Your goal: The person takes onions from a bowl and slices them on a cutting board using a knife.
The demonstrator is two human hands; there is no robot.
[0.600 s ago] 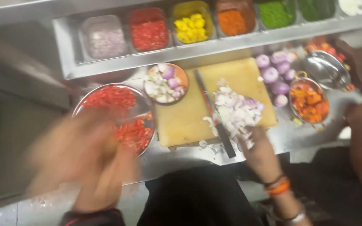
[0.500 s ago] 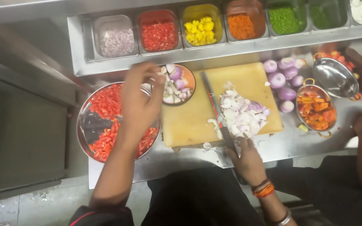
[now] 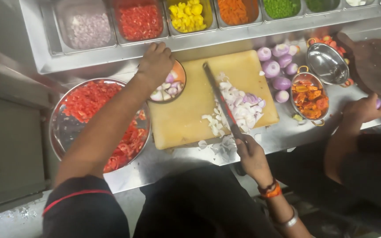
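The left hand (image 3: pixel 155 61), which half a second ago hovered over the wide steel bowl of chopped red tomato (image 3: pixel 69 132), has moved on and now cups the rim of the small round bowl of onion pieces (image 3: pixel 171 85). So the reach has shifted to the onions. The right hand (image 3: pixel 251 155) stays clenched on the long-bladed knife (image 3: pixel 220 103), which lies across the tan chopping board (image 3: pixel 186 119) on the steel surface (image 3: pixel 164 163), tip pointing away and slightly left, over the chopped onion (image 3: pixel 239 110).

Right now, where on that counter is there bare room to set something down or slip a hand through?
The near-left half of the cutting board is bare, between the small bowl under the left hand and the chopped onion by the knife. The right side is crowded: whole onions, two handled bowls, another person's hand.
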